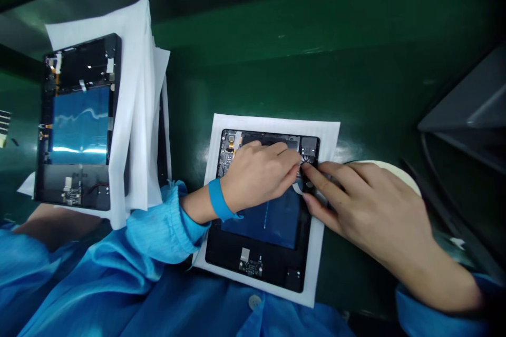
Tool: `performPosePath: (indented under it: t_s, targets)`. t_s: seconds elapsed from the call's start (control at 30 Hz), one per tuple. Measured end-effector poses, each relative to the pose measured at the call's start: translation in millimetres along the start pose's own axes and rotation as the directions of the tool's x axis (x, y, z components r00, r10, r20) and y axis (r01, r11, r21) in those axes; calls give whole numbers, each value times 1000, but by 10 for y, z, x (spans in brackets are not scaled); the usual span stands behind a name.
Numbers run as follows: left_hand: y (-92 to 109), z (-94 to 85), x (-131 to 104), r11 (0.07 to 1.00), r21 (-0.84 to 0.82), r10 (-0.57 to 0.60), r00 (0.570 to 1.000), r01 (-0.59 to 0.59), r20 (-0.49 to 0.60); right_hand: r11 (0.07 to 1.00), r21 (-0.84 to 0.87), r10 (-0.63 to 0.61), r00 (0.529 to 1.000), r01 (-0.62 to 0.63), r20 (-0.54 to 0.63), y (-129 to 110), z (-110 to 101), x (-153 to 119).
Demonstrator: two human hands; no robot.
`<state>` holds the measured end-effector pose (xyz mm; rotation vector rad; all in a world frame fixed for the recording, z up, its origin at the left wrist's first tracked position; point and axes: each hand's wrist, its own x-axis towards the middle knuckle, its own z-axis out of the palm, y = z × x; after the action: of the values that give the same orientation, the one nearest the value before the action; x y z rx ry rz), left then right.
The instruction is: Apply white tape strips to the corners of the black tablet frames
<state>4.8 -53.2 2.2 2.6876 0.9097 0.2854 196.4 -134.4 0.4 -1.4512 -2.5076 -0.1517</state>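
An opened tablet (253, 253) with a blue film-covered battery (276, 221) lies on a white foam sheet (324, 139) before me. My left hand (256, 176), with a blue wristband (219, 200), is over its upper part. Its fingers are pinched near the tablet's upper right; whatever is between the fingertips is hidden. My right hand (367, 205) comes from the right, its index fingertip close to the left fingertips and its thumb apart. A small curved white strip (298, 188) shows between the left fingers and the right thumb.
On the left stands a stack of opened tablets (79, 184) with white foam sheets (136, 116) between them. Another person's forearm (59, 226) shows below it. A pale round-edged object (399, 176) lies partly behind my right hand. A grey object (470, 100) and dark cable (438, 179) are at right.
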Motion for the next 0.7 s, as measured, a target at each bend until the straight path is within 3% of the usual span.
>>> performPosePath:
  t_s: [0.27,0.5,0.7]
  targets:
    - [-35,22,-11,999,-7,40,999,-40,-3,995,94,34,999,-35,14,30,45,-37]
    - [-44,28,-16,999,-17,47,999,-47,7,999,43,17,999,-20,51,5,12,-20]
    - [-49,29,-13,999,-18,32,999,-32,15,979,141,162,982,-147,-100,0,11,-1]
